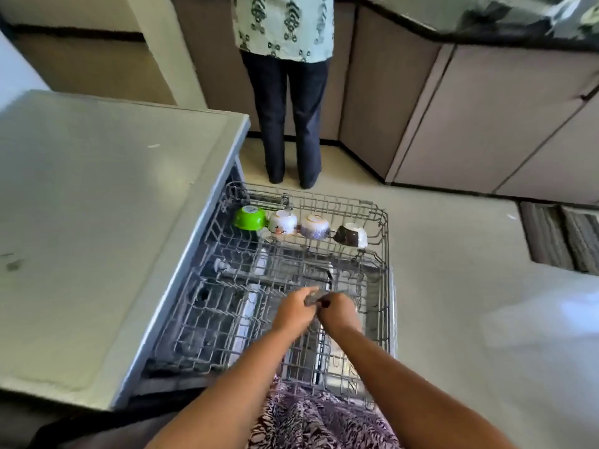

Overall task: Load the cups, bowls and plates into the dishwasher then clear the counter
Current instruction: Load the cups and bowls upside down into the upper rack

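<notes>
The grey wire upper rack (pixel 384 241) of the dishwasher is pulled out in front of me. Along its far row sit upside down a green bowl (pixel 250 218), a white flowered cup (pixel 282 222), a white and blue cup (pixel 315 227) and a dark brown and white cup (pixel 351 235). My left hand (pixel 296 311) and my right hand (pixel 338 310) meet over the near middle of the rack. Both are closed around a small dark grey piece (pixel 316 298) at rack level; what it is stays unclear.
A pale countertop (pixel 97 222) covers the dishwasher on my left. Another person (pixel 288 92) stands just beyond the rack, facing the brown cabinets (pixel 453 124). A striped mat (pixel 564 238) lies on the floor at right. My patterned clothing (pixel 311 422) shows at the bottom.
</notes>
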